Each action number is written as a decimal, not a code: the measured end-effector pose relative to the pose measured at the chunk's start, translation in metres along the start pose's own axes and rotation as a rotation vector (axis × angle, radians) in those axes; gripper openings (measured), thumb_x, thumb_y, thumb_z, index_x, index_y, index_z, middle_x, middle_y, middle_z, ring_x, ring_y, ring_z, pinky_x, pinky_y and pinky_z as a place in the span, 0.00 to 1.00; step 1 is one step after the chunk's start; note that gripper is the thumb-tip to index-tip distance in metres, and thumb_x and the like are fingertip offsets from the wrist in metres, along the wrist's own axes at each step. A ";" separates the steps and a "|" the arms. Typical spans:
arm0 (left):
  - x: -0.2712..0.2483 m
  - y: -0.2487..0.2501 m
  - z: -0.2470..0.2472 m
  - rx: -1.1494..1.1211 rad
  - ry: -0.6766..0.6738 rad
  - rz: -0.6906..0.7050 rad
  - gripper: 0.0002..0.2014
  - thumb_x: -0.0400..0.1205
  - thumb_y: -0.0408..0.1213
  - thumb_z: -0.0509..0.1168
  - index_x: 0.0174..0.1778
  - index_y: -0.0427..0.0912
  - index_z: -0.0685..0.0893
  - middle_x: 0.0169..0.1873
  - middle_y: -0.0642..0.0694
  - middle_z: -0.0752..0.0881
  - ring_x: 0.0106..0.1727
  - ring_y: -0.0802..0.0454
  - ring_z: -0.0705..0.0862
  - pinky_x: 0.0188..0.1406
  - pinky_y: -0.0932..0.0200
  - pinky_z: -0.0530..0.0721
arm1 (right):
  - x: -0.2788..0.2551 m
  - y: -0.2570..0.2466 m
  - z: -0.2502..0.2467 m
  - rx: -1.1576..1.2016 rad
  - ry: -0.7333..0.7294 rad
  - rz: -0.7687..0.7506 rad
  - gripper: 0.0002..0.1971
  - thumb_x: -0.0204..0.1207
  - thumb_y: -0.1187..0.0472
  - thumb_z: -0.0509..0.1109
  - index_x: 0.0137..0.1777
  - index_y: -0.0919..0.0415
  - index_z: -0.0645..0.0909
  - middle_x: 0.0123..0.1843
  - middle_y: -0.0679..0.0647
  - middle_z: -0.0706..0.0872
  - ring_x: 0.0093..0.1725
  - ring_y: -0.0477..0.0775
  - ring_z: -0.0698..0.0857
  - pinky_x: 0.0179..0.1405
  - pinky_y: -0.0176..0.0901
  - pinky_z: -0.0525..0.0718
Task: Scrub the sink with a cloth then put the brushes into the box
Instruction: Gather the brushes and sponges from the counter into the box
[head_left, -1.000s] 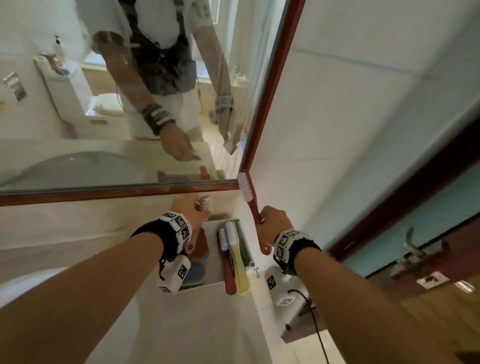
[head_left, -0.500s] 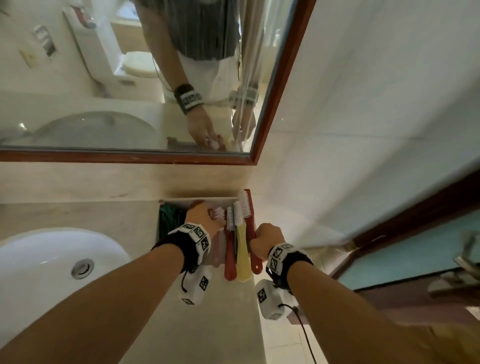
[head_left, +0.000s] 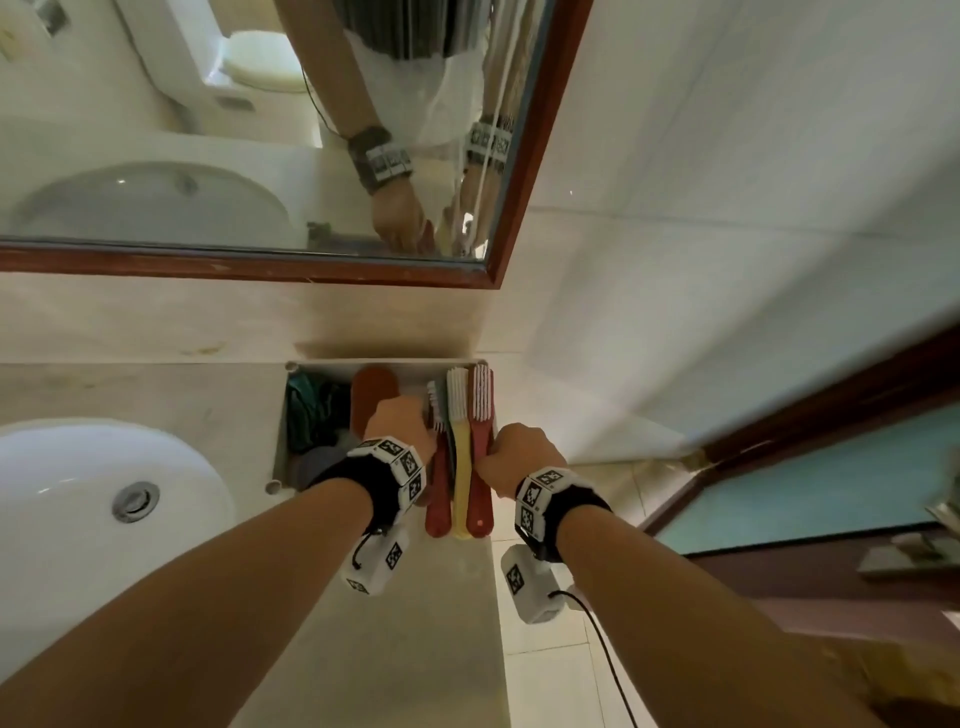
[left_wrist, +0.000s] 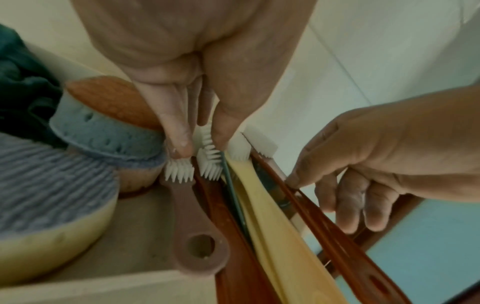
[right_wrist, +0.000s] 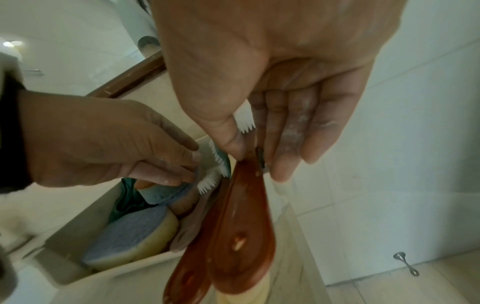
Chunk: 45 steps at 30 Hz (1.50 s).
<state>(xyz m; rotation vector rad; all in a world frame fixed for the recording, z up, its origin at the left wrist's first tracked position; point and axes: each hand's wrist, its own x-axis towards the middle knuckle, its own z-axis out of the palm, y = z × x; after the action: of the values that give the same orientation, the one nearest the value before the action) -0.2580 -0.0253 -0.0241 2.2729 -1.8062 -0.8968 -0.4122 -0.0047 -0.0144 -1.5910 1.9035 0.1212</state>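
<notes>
The worktop (head_left: 363, 623) fills the lower middle of the head view, with the white sink (head_left: 78, 493) at lower left and the mirror (head_left: 493, 208) across the top. The box (head_left: 283, 415) sits in the middle of the frame against the back wall, holding a dark green cloth (head_left: 311, 410), sponges (left_wrist: 52, 185) and the brushes.

The right hand (head_left: 519, 457), just right of the box, pinches the red brush (head_left: 480, 452) at its neck between thumb and fingers; that brush lies along the box's right edge, its handle jutting over the near rim. The left hand (head_left: 400, 421), centre frame, has straight fingers pressing on the white bristles of the small pink brush (left_wrist: 192, 216) beside the yellow brush (head_left: 460, 467).

Risk, as I judge it: the long handles overhang the near rim, so once let go they could tip out, and pressing on the bristles may shove neighbouring brushes askew.

No brand or readable writing shows; the wristbands carry only black-and-white square markers.
</notes>
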 end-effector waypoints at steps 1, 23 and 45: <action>0.000 -0.002 0.001 0.017 -0.035 0.021 0.08 0.82 0.38 0.62 0.39 0.41 0.81 0.39 0.43 0.83 0.49 0.41 0.86 0.43 0.55 0.83 | 0.000 0.000 -0.001 -0.033 0.019 -0.010 0.18 0.76 0.42 0.60 0.36 0.55 0.80 0.33 0.49 0.86 0.31 0.51 0.86 0.36 0.42 0.86; -0.022 -0.021 0.009 0.086 -0.134 0.250 0.12 0.85 0.36 0.56 0.56 0.40 0.84 0.53 0.43 0.86 0.56 0.43 0.85 0.58 0.54 0.83 | 0.002 -0.014 -0.007 -0.067 0.102 -0.055 0.14 0.76 0.45 0.66 0.53 0.54 0.75 0.43 0.48 0.83 0.39 0.51 0.85 0.41 0.47 0.87; -0.194 -0.007 -0.355 0.095 0.610 0.188 0.13 0.77 0.44 0.66 0.58 0.54 0.81 0.52 0.54 0.85 0.51 0.52 0.84 0.51 0.60 0.82 | -0.213 -0.216 -0.249 -0.300 0.758 -0.766 0.11 0.79 0.46 0.64 0.55 0.49 0.81 0.55 0.48 0.85 0.54 0.54 0.84 0.51 0.47 0.82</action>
<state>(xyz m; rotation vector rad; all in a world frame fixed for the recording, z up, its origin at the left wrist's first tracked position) -0.0975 0.0576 0.3381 2.0591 -1.7440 -0.0637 -0.3067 0.0057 0.3640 -2.7379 1.6430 -0.6289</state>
